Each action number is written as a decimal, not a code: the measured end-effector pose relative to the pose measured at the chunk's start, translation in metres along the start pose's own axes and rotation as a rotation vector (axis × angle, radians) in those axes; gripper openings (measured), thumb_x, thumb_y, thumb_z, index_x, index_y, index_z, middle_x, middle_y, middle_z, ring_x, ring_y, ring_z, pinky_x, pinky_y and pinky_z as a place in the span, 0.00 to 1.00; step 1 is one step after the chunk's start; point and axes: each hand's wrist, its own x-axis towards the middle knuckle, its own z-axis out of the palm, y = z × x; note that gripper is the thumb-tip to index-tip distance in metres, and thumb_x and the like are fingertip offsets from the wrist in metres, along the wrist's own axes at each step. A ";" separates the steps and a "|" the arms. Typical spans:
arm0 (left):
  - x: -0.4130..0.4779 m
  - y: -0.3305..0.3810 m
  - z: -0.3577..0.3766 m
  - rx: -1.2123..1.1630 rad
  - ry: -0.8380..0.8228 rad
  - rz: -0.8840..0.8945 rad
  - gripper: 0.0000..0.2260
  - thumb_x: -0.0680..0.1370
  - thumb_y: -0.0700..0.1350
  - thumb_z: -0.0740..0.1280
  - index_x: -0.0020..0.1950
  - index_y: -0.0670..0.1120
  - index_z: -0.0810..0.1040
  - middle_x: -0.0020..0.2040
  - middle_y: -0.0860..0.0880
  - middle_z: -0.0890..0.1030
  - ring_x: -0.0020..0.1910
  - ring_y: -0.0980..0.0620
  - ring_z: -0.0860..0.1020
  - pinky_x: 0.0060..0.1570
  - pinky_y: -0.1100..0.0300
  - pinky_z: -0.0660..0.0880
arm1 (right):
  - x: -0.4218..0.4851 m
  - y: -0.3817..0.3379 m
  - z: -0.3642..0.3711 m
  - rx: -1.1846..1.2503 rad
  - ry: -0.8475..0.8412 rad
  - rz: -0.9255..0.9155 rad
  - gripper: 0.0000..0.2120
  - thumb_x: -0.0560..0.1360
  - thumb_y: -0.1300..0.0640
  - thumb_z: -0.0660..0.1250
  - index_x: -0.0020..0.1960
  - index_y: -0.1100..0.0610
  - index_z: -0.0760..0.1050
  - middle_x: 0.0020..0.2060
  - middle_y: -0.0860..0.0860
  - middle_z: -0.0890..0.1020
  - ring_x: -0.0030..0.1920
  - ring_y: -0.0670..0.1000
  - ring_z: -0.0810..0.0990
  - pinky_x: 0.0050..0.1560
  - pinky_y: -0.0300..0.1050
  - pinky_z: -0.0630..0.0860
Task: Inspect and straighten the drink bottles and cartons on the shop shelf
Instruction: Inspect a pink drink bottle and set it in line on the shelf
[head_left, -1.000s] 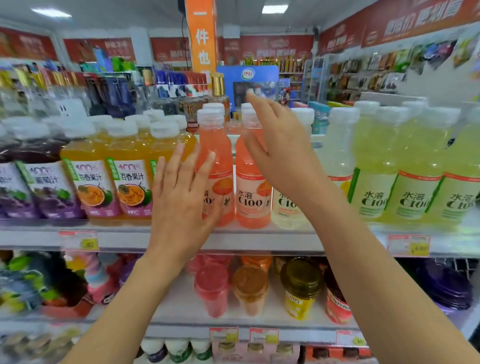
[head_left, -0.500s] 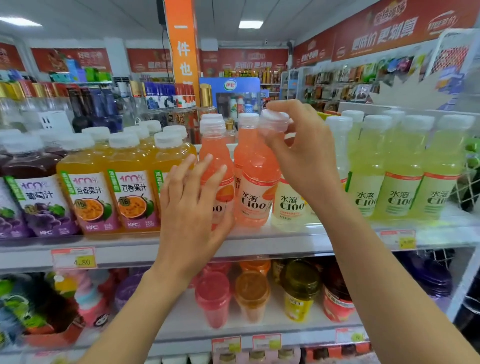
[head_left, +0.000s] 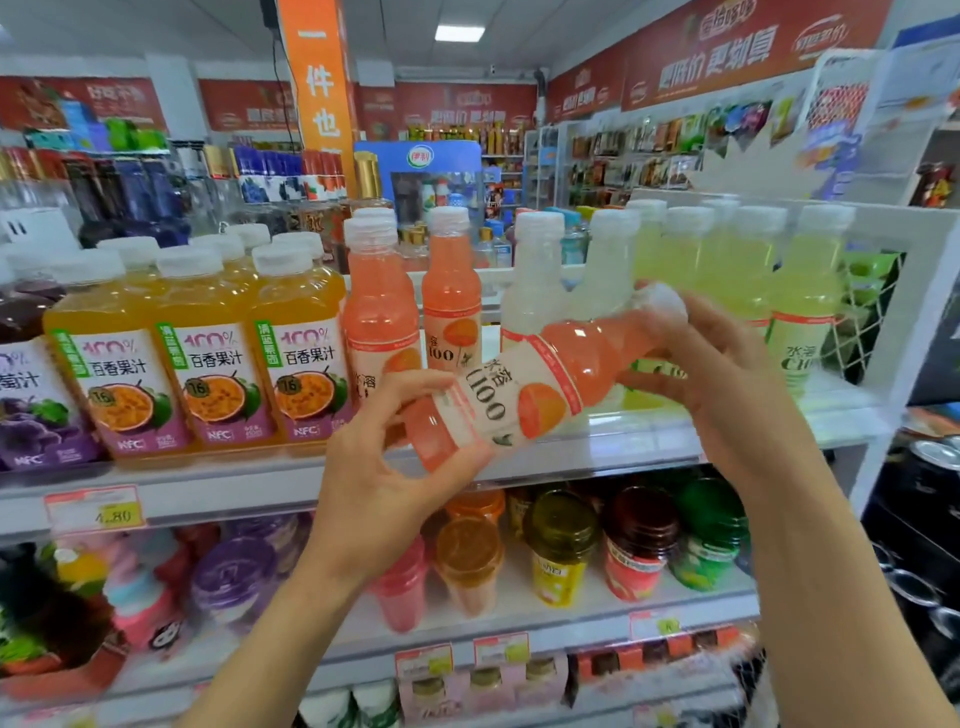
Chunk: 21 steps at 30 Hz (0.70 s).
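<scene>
The bottle (head_left: 519, 395) is hanging clear of the shelf (head_left: 260, 488), just in front of its edge. It is lying almost level, with the cap (head_left: 660, 301) riding higher to the right. Both hands are carrying it: the left hand (head_left: 384, 467) is wrapping fingers and thumb round the base end, and the right hand (head_left: 727, 379) is curling round the neck and cap. The label (head_left: 493, 400) is facing the camera, so the person is most likely reading it or checking the pink drink inside. That would explain the sideways hold, since a grip at each end is leaving the print uncovered.

Behind it, two pink bottles (head_left: 382, 312) of the same kind are standing upright on the shelf, one nearer the front than the other. To their right pale bottles (head_left: 535, 291) are standing, then green bottles (head_left: 805, 312) running up to the wire guard (head_left: 862, 322) at the shelf end. To the left, juice bottles (head_left: 213, 353) are lining the front edge with their labels outward.

The place for the bottle is probably between the pink and pale ones, but the bottle itself is hiding that spot. On the way in its base would be passing close to those neighbours, so tipping it upright first looks wise. Below, lidded cups (head_left: 470, 561) are sitting on the next shelf, out of the way, and a price tag (head_left: 93, 512) is hanging on the shelf edge.
</scene>
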 end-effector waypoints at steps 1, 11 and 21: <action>0.000 0.003 -0.003 -0.076 -0.011 -0.089 0.21 0.66 0.56 0.76 0.58 0.58 0.78 0.56 0.61 0.82 0.55 0.59 0.80 0.48 0.59 0.80 | -0.005 0.007 -0.008 0.024 -0.058 0.045 0.19 0.72 0.53 0.69 0.59 0.62 0.78 0.46 0.53 0.85 0.44 0.49 0.84 0.43 0.43 0.81; -0.005 0.001 -0.006 -0.424 -0.250 -0.456 0.35 0.57 0.51 0.82 0.63 0.59 0.78 0.61 0.49 0.82 0.61 0.49 0.80 0.57 0.52 0.78 | -0.025 0.053 -0.029 0.048 0.073 0.302 0.14 0.78 0.48 0.65 0.45 0.58 0.81 0.34 0.52 0.84 0.31 0.48 0.81 0.32 0.39 0.79; -0.007 0.033 0.004 0.031 -0.103 -0.154 0.33 0.61 0.56 0.81 0.64 0.60 0.78 0.54 0.60 0.83 0.54 0.60 0.80 0.53 0.64 0.77 | -0.056 0.107 -0.023 0.340 -0.142 0.673 0.22 0.74 0.53 0.66 0.64 0.64 0.76 0.59 0.62 0.81 0.56 0.57 0.83 0.47 0.45 0.83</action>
